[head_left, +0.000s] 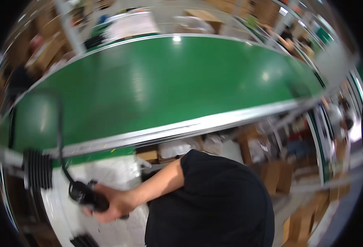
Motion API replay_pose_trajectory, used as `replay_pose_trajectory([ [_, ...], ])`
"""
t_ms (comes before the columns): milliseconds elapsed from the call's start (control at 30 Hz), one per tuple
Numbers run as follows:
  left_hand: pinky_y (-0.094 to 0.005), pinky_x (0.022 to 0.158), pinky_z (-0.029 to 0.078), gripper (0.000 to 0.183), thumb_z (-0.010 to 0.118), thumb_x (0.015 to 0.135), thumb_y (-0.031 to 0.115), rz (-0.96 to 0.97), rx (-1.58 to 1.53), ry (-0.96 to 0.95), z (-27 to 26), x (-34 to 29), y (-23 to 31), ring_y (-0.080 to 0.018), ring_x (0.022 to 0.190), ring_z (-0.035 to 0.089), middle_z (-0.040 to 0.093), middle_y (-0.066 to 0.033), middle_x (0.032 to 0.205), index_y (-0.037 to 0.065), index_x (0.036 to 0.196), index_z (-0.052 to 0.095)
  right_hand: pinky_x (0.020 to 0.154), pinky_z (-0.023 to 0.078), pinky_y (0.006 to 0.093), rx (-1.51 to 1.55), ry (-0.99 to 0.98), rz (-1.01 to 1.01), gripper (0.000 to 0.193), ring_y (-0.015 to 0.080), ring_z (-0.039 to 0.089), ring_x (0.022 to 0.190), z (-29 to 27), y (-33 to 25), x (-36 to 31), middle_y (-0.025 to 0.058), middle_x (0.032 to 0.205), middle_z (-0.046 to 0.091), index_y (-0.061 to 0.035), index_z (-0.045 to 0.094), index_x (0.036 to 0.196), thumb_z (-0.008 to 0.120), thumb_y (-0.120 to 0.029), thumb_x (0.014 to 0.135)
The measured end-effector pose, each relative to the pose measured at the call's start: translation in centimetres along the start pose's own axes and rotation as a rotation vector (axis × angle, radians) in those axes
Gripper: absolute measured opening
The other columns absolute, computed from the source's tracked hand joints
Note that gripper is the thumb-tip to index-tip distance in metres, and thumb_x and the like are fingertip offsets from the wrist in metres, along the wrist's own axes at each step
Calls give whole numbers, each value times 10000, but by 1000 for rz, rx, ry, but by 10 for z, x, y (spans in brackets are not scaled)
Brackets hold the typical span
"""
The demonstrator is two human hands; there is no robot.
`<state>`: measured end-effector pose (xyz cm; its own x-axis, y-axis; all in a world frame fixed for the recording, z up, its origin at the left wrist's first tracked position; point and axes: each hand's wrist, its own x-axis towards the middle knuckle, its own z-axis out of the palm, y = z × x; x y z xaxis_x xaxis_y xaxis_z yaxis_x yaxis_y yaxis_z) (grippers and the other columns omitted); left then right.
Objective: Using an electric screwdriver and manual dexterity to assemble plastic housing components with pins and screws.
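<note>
My right hand [113, 202] reaches across to the left, its fingers wrapped round the thick black handle of a tool [82, 194]. A thin black rod rises from that handle, bends over at the top and comes down again farther left, like a frame. Beside the rod stands a black ribbed cylinder [38, 169]; whether it is joined to the tool I cannot tell. Below the hand lies a whitish, plastic-covered surface [107, 175]. Motion blurs the hand and the tool slightly. My left hand is out of sight.
A wide green belt table [169, 82] with a metal front rail [202, 122] stretches across ahead. Under it are cartons and bagged things. A cardboard box [276, 177] stands at the right. Another ribbed black part [84, 241] shows low at the left. People work at the far right.
</note>
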<state>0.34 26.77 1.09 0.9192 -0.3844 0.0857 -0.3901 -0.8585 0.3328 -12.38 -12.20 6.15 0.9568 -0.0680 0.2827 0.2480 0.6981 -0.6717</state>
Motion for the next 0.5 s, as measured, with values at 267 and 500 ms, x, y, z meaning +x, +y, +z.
replay_pose_trajectory([
  [267,-414,893,491,841,623,657,-12,-417,-979,-356,-24,49,6,-347,1124,528,508,-186,1328,1,1452,346,491,417,266,-196,162,-193,180,117,524,525,-1,-34,-54,31,655,533,-16,547,848,640,-36,695],
  [500,-446,881,518,761,653,610,80,351,-1335,-620,32,115,171,-425,1094,549,552,-266,1204,-126,1303,414,415,415,269,-130,112,-304,171,131,534,425,-11,-45,-70,67,547,514,10,510,798,642,12,689],
])
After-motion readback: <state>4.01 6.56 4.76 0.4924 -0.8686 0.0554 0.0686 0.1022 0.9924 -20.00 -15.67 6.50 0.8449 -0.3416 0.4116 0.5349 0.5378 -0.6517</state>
